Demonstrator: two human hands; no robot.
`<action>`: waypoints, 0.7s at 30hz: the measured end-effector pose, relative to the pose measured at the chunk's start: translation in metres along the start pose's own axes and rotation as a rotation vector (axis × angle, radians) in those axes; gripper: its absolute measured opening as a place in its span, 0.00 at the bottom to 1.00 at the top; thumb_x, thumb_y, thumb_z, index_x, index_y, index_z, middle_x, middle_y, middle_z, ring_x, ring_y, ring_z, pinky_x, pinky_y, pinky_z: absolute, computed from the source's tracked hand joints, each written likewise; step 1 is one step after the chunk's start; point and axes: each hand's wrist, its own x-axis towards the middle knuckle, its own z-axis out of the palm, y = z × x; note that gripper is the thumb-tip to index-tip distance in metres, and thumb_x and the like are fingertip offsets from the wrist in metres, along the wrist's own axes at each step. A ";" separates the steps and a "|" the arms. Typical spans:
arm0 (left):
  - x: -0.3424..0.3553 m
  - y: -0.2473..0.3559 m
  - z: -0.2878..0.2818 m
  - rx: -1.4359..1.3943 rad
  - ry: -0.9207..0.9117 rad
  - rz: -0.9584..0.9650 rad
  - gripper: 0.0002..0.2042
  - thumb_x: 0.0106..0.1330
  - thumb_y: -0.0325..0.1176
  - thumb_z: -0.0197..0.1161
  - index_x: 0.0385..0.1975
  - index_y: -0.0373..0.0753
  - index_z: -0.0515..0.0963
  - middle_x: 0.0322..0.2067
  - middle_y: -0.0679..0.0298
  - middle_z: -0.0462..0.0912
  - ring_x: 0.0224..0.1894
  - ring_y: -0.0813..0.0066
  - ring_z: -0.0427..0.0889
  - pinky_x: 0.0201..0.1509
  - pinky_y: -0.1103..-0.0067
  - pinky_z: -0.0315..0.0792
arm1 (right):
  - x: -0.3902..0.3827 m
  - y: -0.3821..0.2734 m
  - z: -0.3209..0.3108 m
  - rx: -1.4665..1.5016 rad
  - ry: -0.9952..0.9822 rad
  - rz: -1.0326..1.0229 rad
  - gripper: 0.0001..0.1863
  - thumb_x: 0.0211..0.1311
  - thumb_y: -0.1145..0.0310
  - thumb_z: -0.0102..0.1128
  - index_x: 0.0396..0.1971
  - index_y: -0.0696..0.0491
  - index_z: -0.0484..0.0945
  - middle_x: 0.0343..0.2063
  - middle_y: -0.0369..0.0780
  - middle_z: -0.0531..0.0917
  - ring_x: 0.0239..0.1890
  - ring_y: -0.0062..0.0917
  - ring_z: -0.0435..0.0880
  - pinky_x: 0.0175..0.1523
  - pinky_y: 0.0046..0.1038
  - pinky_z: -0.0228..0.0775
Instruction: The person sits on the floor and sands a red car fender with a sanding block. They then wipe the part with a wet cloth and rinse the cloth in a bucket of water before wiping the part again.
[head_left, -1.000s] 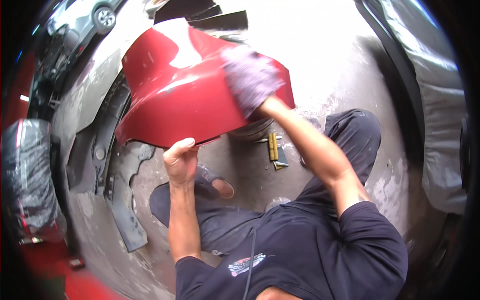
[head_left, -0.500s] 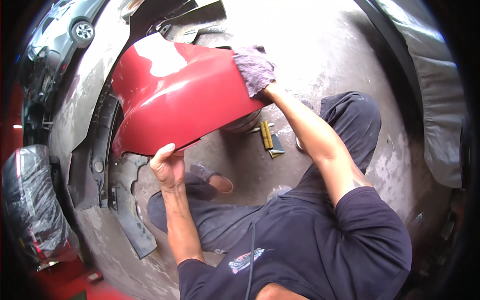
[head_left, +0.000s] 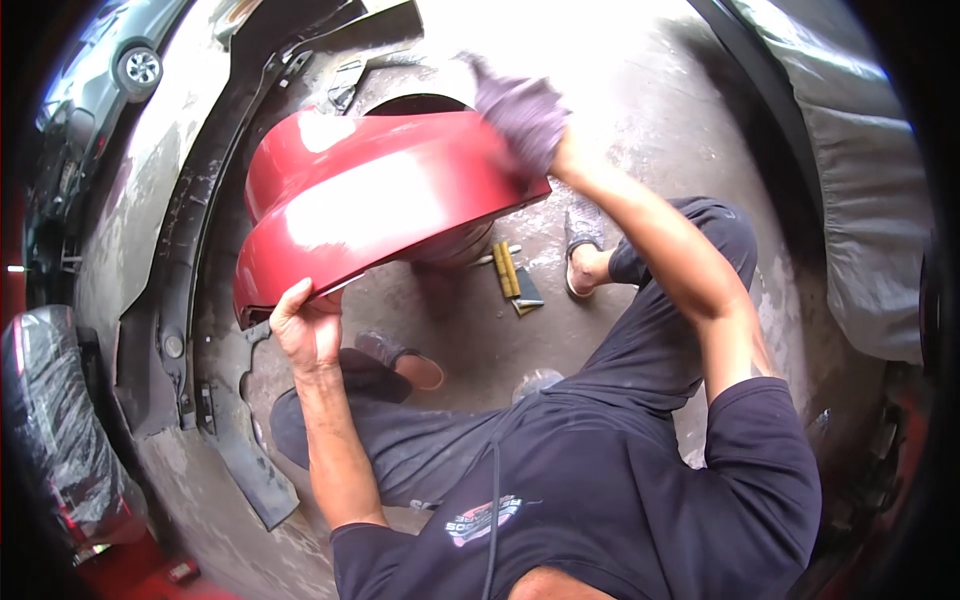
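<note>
A glossy, curved red car body panel (head_left: pixel 370 205) is tilted in front of me above a round stand (head_left: pixel 455 245), mostly hidden beneath it. My left hand (head_left: pixel 308 328) grips the panel's near lower edge, thumb on the outer face and fingers curled underneath. A purple-grey cloth (head_left: pixel 525 115) is bunched in my right hand (head_left: pixel 566 155) at the panel's right end. The cloth is smeared by motion and covers most of those fingers. Whether it presses on the paint at this instant is hard to tell.
Yellow sanding blocks (head_left: pixel 507 272) and a dark flat pad (head_left: pixel 527 290) lie on the floor between my feet. Long black bumper parts (head_left: pixel 180 290) curve along the left. A plastic-wrapped part (head_left: pixel 70 420) stands far left. Grey sheeting (head_left: pixel 860 180) covers something at right.
The red panel has tipped, so its face looks foreshortened and its lower edge shows more. My right hand and cloth have shifted slightly right. My left hand keeps its hold on the edge.
</note>
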 end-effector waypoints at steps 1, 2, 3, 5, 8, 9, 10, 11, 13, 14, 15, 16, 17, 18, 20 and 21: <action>0.000 0.000 -0.002 -0.013 -0.001 -0.006 0.26 0.63 0.17 0.57 0.65 0.31 0.71 0.60 0.49 0.80 0.61 0.54 0.82 0.66 0.58 0.79 | -0.008 -0.044 -0.005 0.053 -0.042 -0.076 0.15 0.68 0.67 0.57 0.51 0.55 0.80 0.47 0.48 0.84 0.55 0.40 0.83 0.59 0.40 0.76; -0.001 0.002 -0.006 -0.019 0.004 -0.005 0.26 0.63 0.17 0.57 0.65 0.30 0.71 0.60 0.49 0.80 0.61 0.54 0.82 0.67 0.57 0.79 | -0.016 -0.080 -0.010 0.131 -0.092 -0.146 0.17 0.69 0.66 0.57 0.54 0.55 0.79 0.50 0.49 0.84 0.56 0.40 0.82 0.61 0.40 0.76; 0.001 0.003 -0.009 -0.032 0.001 -0.010 0.26 0.63 0.16 0.57 0.65 0.30 0.71 0.60 0.49 0.80 0.61 0.54 0.82 0.67 0.57 0.79 | -0.024 -0.094 -0.021 0.202 -0.136 -0.191 0.19 0.70 0.66 0.57 0.58 0.56 0.79 0.52 0.49 0.83 0.58 0.41 0.82 0.62 0.41 0.75; 0.003 0.002 -0.015 -0.047 -0.040 -0.037 0.26 0.63 0.17 0.57 0.65 0.30 0.71 0.60 0.49 0.80 0.61 0.53 0.82 0.67 0.57 0.79 | -0.034 -0.082 -0.041 0.304 -0.199 -0.281 0.24 0.71 0.65 0.59 0.64 0.57 0.75 0.56 0.49 0.82 0.61 0.40 0.81 0.65 0.41 0.74; -0.002 -0.002 -0.011 -0.051 -0.004 -0.040 0.26 0.63 0.17 0.57 0.64 0.30 0.71 0.60 0.49 0.80 0.61 0.53 0.82 0.67 0.56 0.79 | -0.033 -0.071 -0.056 0.559 -0.040 -0.070 0.18 0.71 0.66 0.60 0.58 0.49 0.82 0.55 0.47 0.83 0.58 0.43 0.81 0.63 0.44 0.74; -0.003 -0.004 -0.009 -0.050 0.021 -0.038 0.27 0.62 0.17 0.57 0.64 0.30 0.70 0.60 0.49 0.80 0.61 0.52 0.82 0.67 0.56 0.79 | -0.044 -0.072 -0.036 0.389 -0.030 -0.187 0.19 0.71 0.60 0.60 0.59 0.48 0.81 0.59 0.47 0.81 0.62 0.46 0.77 0.66 0.50 0.70; -0.004 -0.006 -0.009 -0.058 0.028 -0.053 0.27 0.62 0.17 0.57 0.64 0.30 0.70 0.60 0.49 0.80 0.61 0.52 0.82 0.66 0.55 0.79 | -0.054 -0.071 -0.019 0.217 0.002 -0.299 0.21 0.71 0.54 0.59 0.60 0.47 0.81 0.63 0.46 0.78 0.67 0.50 0.73 0.69 0.55 0.66; -0.005 -0.005 -0.011 -0.063 0.042 -0.063 0.27 0.62 0.17 0.57 0.64 0.30 0.70 0.60 0.49 0.80 0.61 0.52 0.82 0.66 0.55 0.79 | -0.061 -0.089 -0.006 0.084 -0.007 -0.239 0.22 0.70 0.52 0.59 0.58 0.47 0.82 0.66 0.45 0.76 0.70 0.53 0.69 0.71 0.59 0.62; -0.005 -0.007 -0.014 -0.062 0.039 -0.060 0.27 0.62 0.17 0.57 0.64 0.30 0.70 0.59 0.49 0.80 0.61 0.52 0.82 0.66 0.54 0.79 | -0.056 -0.077 0.007 0.016 -0.071 -0.279 0.22 0.69 0.57 0.57 0.60 0.47 0.80 0.71 0.46 0.70 0.74 0.50 0.64 0.75 0.56 0.56; -0.005 -0.010 -0.014 -0.057 0.019 -0.055 0.27 0.62 0.17 0.57 0.64 0.30 0.71 0.59 0.49 0.80 0.61 0.52 0.82 0.66 0.54 0.79 | -0.046 -0.056 0.016 -0.102 -0.088 -0.350 0.24 0.68 0.58 0.57 0.62 0.46 0.79 0.72 0.46 0.70 0.74 0.49 0.64 0.75 0.56 0.56; -0.003 -0.010 -0.013 -0.048 -0.002 -0.053 0.27 0.62 0.18 0.57 0.64 0.30 0.71 0.59 0.49 0.81 0.61 0.52 0.82 0.66 0.53 0.79 | -0.040 -0.036 0.027 -0.218 -0.103 -0.415 0.25 0.68 0.60 0.57 0.65 0.46 0.77 0.72 0.45 0.69 0.74 0.48 0.64 0.76 0.56 0.56; -0.002 -0.010 -0.011 -0.032 -0.028 -0.050 0.27 0.62 0.18 0.57 0.64 0.29 0.71 0.59 0.49 0.81 0.61 0.52 0.82 0.66 0.54 0.79 | -0.039 -0.021 0.035 -0.200 -0.073 -0.337 0.25 0.67 0.63 0.56 0.65 0.48 0.77 0.71 0.46 0.70 0.74 0.46 0.66 0.76 0.54 0.57; 0.000 -0.010 -0.008 -0.021 -0.057 -0.048 0.26 0.62 0.18 0.57 0.64 0.29 0.71 0.58 0.49 0.81 0.60 0.52 0.82 0.66 0.54 0.79 | -0.039 0.001 0.048 -0.117 -0.056 -0.247 0.25 0.66 0.64 0.56 0.63 0.49 0.78 0.70 0.47 0.71 0.73 0.46 0.67 0.75 0.54 0.58; 0.000 -0.011 -0.006 -0.014 -0.083 -0.042 0.26 0.62 0.19 0.57 0.64 0.29 0.71 0.58 0.49 0.81 0.60 0.52 0.83 0.66 0.54 0.79 | -0.040 0.024 0.063 -0.034 -0.041 -0.163 0.24 0.65 0.64 0.56 0.62 0.51 0.79 0.70 0.47 0.72 0.73 0.46 0.68 0.75 0.53 0.59; 0.000 -0.009 -0.007 -0.009 -0.025 -0.020 0.26 0.62 0.19 0.57 0.64 0.29 0.71 0.58 0.49 0.81 0.60 0.53 0.83 0.65 0.54 0.80 | -0.036 0.016 0.062 -0.180 -0.115 -0.076 0.24 0.65 0.65 0.56 0.61 0.53 0.79 0.69 0.49 0.73 0.72 0.46 0.68 0.74 0.53 0.60; 0.002 -0.008 -0.007 -0.009 0.004 -0.008 0.26 0.62 0.19 0.58 0.64 0.29 0.71 0.58 0.49 0.81 0.59 0.53 0.83 0.64 0.55 0.80 | -0.041 0.009 0.061 -0.424 -0.199 -0.068 0.24 0.66 0.65 0.56 0.61 0.54 0.78 0.69 0.50 0.73 0.72 0.46 0.68 0.73 0.54 0.60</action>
